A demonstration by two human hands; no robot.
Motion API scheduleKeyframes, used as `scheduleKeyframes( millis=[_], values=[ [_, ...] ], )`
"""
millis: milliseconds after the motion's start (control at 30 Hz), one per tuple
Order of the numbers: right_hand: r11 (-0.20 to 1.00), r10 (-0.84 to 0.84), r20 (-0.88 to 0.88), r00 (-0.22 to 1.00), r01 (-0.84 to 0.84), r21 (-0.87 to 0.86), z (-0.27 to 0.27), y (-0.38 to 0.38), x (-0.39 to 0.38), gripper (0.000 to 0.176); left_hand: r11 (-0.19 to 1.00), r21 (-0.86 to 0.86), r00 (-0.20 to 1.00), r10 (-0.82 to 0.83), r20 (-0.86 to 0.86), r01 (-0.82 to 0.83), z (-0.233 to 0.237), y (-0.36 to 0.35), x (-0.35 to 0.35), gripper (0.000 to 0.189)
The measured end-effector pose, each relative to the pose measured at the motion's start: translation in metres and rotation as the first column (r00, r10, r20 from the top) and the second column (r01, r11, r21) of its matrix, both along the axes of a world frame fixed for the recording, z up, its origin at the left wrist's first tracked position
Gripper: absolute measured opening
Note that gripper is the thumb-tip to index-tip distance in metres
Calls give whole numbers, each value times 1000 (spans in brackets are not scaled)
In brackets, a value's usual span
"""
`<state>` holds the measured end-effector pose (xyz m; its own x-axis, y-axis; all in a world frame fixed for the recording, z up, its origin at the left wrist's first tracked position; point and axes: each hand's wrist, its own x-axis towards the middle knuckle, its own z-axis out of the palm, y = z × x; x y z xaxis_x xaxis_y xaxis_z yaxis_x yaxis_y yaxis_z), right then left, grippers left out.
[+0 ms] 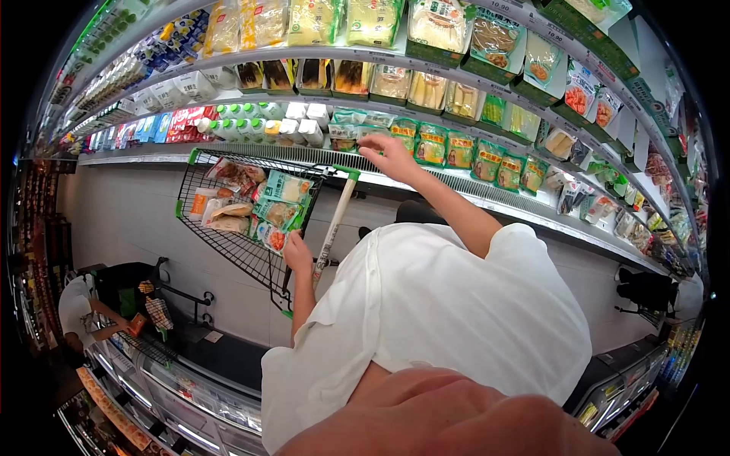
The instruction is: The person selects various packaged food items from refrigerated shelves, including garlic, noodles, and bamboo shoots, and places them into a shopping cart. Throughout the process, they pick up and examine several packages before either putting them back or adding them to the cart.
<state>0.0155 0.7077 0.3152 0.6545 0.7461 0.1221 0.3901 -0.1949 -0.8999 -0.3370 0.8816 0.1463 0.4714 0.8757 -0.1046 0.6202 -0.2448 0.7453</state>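
My left hand [298, 251] is at the near side of the wire shopping cart [242, 262], its fingers closed at the edge of a green-and-white food packet [271, 236] with a red picture. Other packets lie beside it in the cart, among them a teal-topped one [287, 186] and brownish bagged food [230, 216]. Up at the lower shelf, my right hand [391, 158] reaches over the shelf edge with fingers apart and nothing seen in it. It is nearest to a row of green-and-yellow packets [432, 144].
Stocked shelves [365, 55] curve across the top. The cart's handle [334, 220] stands between the basket and my body. A person [76, 308] with a cart is at the lower left; another [688, 295] is at the far right. A chilled case [175, 391] lines the bottom left.
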Motion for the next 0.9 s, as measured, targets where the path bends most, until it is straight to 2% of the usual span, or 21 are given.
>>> scheduleKeyframes(
  millis=[67,100,133,167,233,267,333,367,400,433,467,533,600,667,700,733,800,833,900],
  values=[
    [968,-252,40,967,251,21,58,-12,41,38,999,-34,1000,-24,13,25,-2,11,-2,48],
    [931,-359,-20,933,359,67,75,-19,64,41,996,-59,996,-61,63,65,1,16,-3,47],
    [890,-434,-9,901,431,148,87,-23,93,43,991,-80,988,-100,117,109,7,22,2,46],
    [840,-504,-2,864,491,233,101,-27,120,45,981,-156,992,-105,72,115,18,27,8,42],
    [796,-603,168,780,578,177,136,-33,159,52,987,-96,991,-125,55,130,26,37,23,41],
    [797,-602,298,741,581,163,129,-35,192,60,991,-41,991,-129,32,130,29,40,30,40],
    [779,-566,366,738,625,-55,138,-35,221,71,989,-59,989,-131,61,135,57,43,57,36],
    [779,-568,362,739,625,-52,138,-31,232,71,985,-98,981,-124,149,139,81,40,77,35],
    [771,-506,443,741,618,-154,137,-25,241,76,980,-136,967,-108,233,142,103,38,97,34],
    [751,-431,513,742,610,-251,135,-19,247,81,978,-98,952,-152,266,184,118,40,115,33],
    [757,-431,505,748,604,-249,133,-13,248,81,973,-60,935,-197,295,224,131,41,133,33],
    [658,-399,535,745,639,-399,125,4,246,86,953,-29,877,-265,400,301,154,43,167,33],
    [664,-439,511,739,650,-369,123,15,244,85,947,4,865,-296,405,322,182,41,198,27],
    [570,-525,517,676,730,-377,122,27,245,81,911,84,795,-395,461,404,199,43,227,27],
    [516,-548,536,643,763,-389,122,35,245,88,912,91,798,-394,456,399,209,44,242,27],
    [523,-549,528,649,759,-388,127,37,242,88,890,156,762,-448,467,428,219,45,256,28],
    [474,-583,566,583,810,-346,141,36,236,103,865,226,728,-500,470,448,241,48,286,29],
    [489,-543,586,601,794,-361,133,33,253,123,848,267,708,-529,468,458,252,49,301,32],
    [481,-527,595,607,790,-381,146,33,251,128,833,307,692,-554,463,461,267,53,330,35]
  ],
)
